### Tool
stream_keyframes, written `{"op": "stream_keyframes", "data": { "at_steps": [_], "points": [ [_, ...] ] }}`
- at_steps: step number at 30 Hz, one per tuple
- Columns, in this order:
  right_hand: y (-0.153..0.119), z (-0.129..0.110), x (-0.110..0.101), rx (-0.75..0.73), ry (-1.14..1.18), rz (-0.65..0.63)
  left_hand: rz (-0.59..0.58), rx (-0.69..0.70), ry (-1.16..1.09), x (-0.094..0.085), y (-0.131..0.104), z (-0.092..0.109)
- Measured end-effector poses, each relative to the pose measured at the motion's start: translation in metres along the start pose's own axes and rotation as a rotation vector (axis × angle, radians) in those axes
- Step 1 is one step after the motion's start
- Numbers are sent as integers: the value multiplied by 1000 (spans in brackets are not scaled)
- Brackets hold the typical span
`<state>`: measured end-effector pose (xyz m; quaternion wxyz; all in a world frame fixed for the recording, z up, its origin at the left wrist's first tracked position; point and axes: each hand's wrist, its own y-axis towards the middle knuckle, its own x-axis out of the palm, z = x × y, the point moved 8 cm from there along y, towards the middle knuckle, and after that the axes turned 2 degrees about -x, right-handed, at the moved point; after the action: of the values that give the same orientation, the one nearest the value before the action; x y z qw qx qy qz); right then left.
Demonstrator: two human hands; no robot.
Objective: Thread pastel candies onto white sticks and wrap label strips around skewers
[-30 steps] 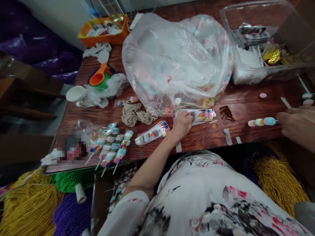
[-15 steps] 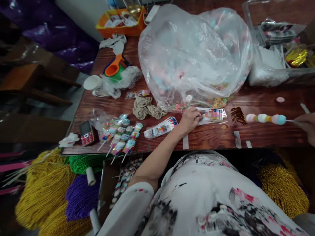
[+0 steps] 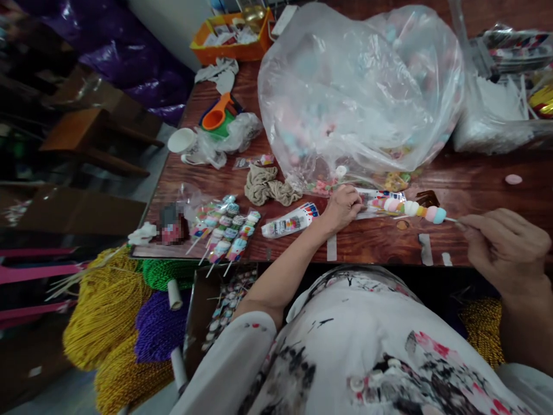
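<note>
In my right hand (image 3: 503, 242), fingers pinch the white stick of a marshmallow skewer (image 3: 410, 208), threaded with pink, white, yellow and blue pieces. Its far end overlaps the printed plastic bags (image 3: 378, 200); whether it is inside one I cannot tell. My left hand (image 3: 344, 206) is closed at the left end of those bags, its fingertips partly hidden. Just left of that wrist lies another fan of printed bags (image 3: 290, 220). Several wrapped marshmallow skewers (image 3: 227, 227) lie further left on the wooden table (image 3: 380, 245).
A big clear bag of marshmallows (image 3: 358, 86) fills the back of the table. Beside it are a crumpled brown cloth (image 3: 270, 185), an orange scoop (image 3: 215, 119) and an orange basket (image 3: 228, 52). A clear bin (image 3: 501, 129) stands right. Below hang yellow cord bundles (image 3: 99, 311).
My right hand has come leftward into fuller view, bringing the skewer's tip over the printed bags. My left hand stays at the bags. The whole view has shifted slightly.
</note>
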<state>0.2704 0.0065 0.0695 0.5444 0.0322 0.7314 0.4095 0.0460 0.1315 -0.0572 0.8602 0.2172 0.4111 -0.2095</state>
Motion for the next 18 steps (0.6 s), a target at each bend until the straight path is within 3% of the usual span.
{"op": "stream_keyframes", "data": {
  "at_steps": [6, 13, 18],
  "points": [
    [-5, -7, 13, -88, -81, -38, -7, 47, 19, 4, 0, 1],
    [-9, -21, 31, -92, -84, -158, 34, 174, 0, 9, -4, 7],
    [-8, -30, 50, -109, -79, -139, 36, 232, 37, 10, -9, 14]
  ]
}}
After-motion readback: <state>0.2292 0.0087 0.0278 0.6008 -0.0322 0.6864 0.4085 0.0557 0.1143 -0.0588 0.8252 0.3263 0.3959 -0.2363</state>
